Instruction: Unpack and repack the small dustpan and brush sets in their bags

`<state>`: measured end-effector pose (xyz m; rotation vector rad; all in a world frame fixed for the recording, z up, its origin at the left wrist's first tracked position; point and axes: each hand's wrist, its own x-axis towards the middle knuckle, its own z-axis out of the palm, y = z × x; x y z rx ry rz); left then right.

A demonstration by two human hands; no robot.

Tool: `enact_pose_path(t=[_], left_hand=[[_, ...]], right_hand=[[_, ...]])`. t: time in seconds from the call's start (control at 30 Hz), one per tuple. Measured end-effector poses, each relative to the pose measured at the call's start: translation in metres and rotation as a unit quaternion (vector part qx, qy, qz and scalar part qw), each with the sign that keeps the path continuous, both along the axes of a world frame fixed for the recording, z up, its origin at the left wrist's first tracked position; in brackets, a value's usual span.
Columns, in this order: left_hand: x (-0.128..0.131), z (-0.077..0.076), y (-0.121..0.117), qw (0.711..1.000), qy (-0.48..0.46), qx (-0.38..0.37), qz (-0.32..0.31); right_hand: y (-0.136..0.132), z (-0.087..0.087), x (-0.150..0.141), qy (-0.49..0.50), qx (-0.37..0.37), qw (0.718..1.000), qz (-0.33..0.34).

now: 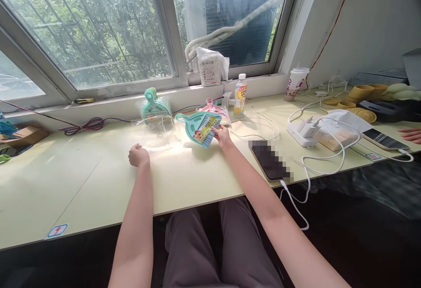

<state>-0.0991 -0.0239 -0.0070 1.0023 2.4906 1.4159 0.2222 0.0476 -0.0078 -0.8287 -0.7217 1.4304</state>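
Observation:
My right hand (223,137) grips a small teal dustpan (189,125) at its wide end, with the handle pointing left. A blue-bristled brush (207,141) and a colourful printed card (206,131) lie against the pan. My left hand (138,155) rests near the table's middle with its fingers curled. What it holds, if anything, is hidden, though sheer clear plastic (161,148) lies just to its right. Behind, several teal dustpans in clear wrap (155,109) lean near the sill, and pink wrapped ones (215,110) sit behind the held dustpan.
A phone (268,160) with a white cable lies right of my right forearm. Farther right are a power strip (304,134), tangled cables, a second phone (384,139) and another person's hand (411,135). A drink bottle (240,95) and paper cup (296,84) stand at the back.

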Motion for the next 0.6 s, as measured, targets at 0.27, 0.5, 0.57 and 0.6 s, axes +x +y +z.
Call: enact_pose_path(t=[0.27,0.5,0.57,0.6], left_hand=[[0.082,0.007,0.003,0.920,-0.185,0.127,-0.321],[0.081,-0.006,0.013,0.901,-0.305,0.104,-0.291],[0.074,-0.005,0.014,0.911,-0.310,0.120,-0.244],[0.071,-0.004,0.015,0.912,-0.315,0.126,-0.229]], right_hand=[[-0.011,0.001,-0.016,0.022,0.050,0.997,0.058],[-0.012,0.001,-0.018,-0.150,0.059,0.974,0.162],[-0.005,0.001,-0.008,-0.171,0.041,0.980,0.098],[-0.001,0.001,0.000,-0.175,0.027,0.984,0.039]])
